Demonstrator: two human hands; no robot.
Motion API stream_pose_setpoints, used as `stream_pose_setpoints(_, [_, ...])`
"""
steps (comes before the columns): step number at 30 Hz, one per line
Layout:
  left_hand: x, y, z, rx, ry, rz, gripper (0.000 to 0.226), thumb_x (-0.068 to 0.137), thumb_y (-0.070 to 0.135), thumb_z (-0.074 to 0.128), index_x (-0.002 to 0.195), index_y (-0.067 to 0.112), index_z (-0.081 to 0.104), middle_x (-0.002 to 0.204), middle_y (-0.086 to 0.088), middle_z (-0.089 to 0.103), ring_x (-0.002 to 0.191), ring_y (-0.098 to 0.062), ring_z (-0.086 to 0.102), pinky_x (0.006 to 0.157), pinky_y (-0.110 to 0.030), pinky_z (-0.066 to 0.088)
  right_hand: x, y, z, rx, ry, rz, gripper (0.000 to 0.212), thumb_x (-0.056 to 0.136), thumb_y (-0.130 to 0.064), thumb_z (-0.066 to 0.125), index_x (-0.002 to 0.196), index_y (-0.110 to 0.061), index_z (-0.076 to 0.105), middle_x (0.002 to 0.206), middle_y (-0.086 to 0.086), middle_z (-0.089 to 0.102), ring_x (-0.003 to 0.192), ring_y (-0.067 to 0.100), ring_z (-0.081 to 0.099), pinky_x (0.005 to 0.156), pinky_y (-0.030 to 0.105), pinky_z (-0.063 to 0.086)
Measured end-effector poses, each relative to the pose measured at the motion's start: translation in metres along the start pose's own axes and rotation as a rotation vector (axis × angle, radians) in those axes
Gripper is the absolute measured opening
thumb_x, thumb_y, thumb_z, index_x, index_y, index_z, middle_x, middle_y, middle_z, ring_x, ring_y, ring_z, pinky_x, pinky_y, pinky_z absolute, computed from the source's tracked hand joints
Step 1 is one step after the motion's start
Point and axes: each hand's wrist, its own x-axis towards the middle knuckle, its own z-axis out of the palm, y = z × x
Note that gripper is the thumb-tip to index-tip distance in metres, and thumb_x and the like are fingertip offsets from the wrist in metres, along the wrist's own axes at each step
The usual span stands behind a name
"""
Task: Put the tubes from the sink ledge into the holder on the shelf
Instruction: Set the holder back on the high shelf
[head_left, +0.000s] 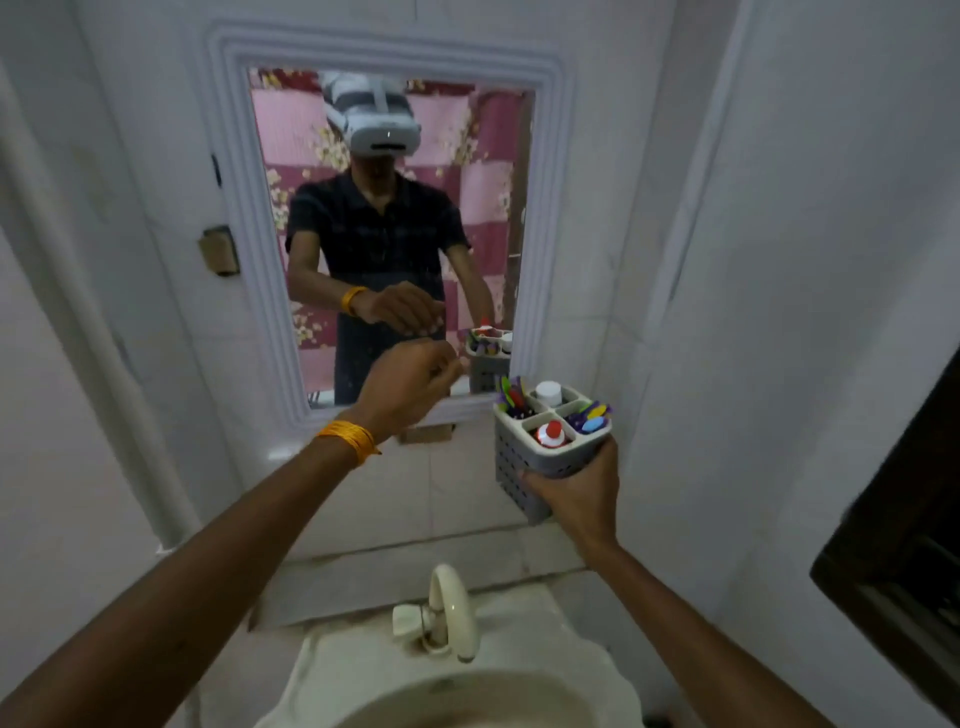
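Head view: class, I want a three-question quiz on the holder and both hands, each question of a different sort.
1. True or false: the holder stands on the shelf.
2. Which hand grips the holder? A left, B right.
3. Fill in: the holder has ___ compartments.

Key:
1. False; the right hand holds it up beside the mirror.
2. B; the left hand is near the mirror, fingers curled, apparently empty.
3. Four; a red-capped tube and a white-capped tube each fill one.
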Motion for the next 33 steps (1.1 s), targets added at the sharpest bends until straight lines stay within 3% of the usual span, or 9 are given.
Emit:
stream_pose_setpoints(3, [0.029,0.013,-0.043,0.019,0.093,0.059,0.041,0.099,0.04,0.049,0.073,0.011,0.06,0.066,-0.009,0.062,0.059,-0.025,0.055,0.053,-0.047,0.047,0.043,-0.058,-0.002,-0.026,0.036,-0.092,0.107,0.048,-0.005,0.105,0.141,-0.004,0.052,0.128,-0.003,0.062,0.119,0.015,0.062,0.091,0.014,0.05])
stream_pose_setpoints(7, [0.055,0.033,-0.087,0.095,0.215,0.146,0.037,0.098,0.037,0.052,0.071,0.014,0.062,0.067,-0.005,0.065,0.062,-0.024,0.059,0.052,-0.044,0.047,0.075,-0.131,-0.005,0.039,0.11,-0.199,0.115,0.039,-0.041,0.097,0.14,-0.009,0.052,0.134,0.002,0.067,0.118,0.015,0.066,0.097,0.028,0.056])
stream_pose_setpoints(10, [0.073,0.042,-0.115,0.158,0.316,0.197,0.03,0.097,0.037,0.053,0.075,0.019,0.062,0.076,-0.003,0.068,0.074,-0.024,0.062,0.057,-0.045,0.051,0.089,-0.179,-0.011,0.088,0.139,-0.275,0.112,0.041,-0.044,0.095,0.14,-0.012,0.052,0.132,0.001,0.067,0.115,0.014,0.067,0.096,0.029,0.058])
stream_pose_setpoints(13, [0.094,0.048,-0.147,0.217,0.395,0.246,0.034,0.097,0.045,0.042,0.08,0.021,0.059,0.082,-0.003,0.065,0.076,-0.022,0.06,0.061,-0.037,0.047,0.108,-0.22,-0.021,0.082,0.159,-0.338,0.097,0.053,-0.02,0.104,0.136,-0.014,0.054,0.124,-0.003,0.068,0.109,0.012,0.067,0.086,0.013,0.056])
stream_pose_setpoints(15, [0.106,0.055,-0.168,0.271,0.464,0.264,0.034,0.096,0.045,0.04,0.086,0.018,0.06,0.085,-0.006,0.066,0.078,-0.025,0.059,0.064,-0.034,0.042,0.12,-0.248,-0.03,0.084,0.192,-0.387,0.089,0.057,-0.014,0.104,0.132,-0.017,0.055,0.116,-0.009,0.066,0.101,0.004,0.067,0.075,0.0,0.05])
stream_pose_setpoints(17, [0.117,0.065,-0.188,0.296,0.55,0.269,0.031,0.097,0.039,0.046,0.095,0.014,0.063,0.092,-0.01,0.069,0.084,-0.028,0.06,0.067,-0.035,0.043,0.129,-0.281,-0.038,0.111,0.225,-0.426,0.084,0.058,-0.016,0.104,0.126,-0.021,0.055,0.111,-0.014,0.065,0.092,-0.007,0.066,0.071,-0.002,0.049])
stream_pose_setpoints(22, [0.145,0.096,-0.234,0.367,0.707,0.347,0.039,0.093,0.038,0.046,0.107,0.009,0.067,0.104,-0.013,0.072,0.095,-0.032,0.064,0.076,-0.041,0.051,0.146,-0.371,-0.054,0.16,0.339,-0.531,0.102,0.05,-0.05,0.098,0.133,-0.01,0.054,0.128,0.005,0.066,0.113,0.021,0.067,0.091,0.033,0.059])
stream_pose_setpoints(28, [0.189,0.115,-0.285,0.462,0.753,0.394,0.046,0.091,0.043,0.044,0.116,0.009,0.062,0.114,-0.014,0.067,0.106,-0.032,0.058,0.084,-0.044,0.049,0.166,-0.456,-0.061,0.153,0.389,-0.604,0.114,0.046,-0.068,0.084,0.137,-0.01,0.049,0.13,0.005,0.063,0.116,0.023,0.065,0.093,0.036,0.058])
stream_pose_setpoints(33, [0.222,0.113,-0.321,0.526,0.795,0.323,0.05,0.091,0.048,0.041,0.117,0.01,0.061,0.111,-0.015,0.067,0.105,-0.036,0.058,0.087,-0.046,0.045,0.188,-0.51,-0.065,0.138,0.448,-0.633,0.097,0.067,-0.051,0.093,0.14,-0.007,0.047,0.131,0.005,0.058,0.109,0.017,0.057,0.088,0.03,0.049])
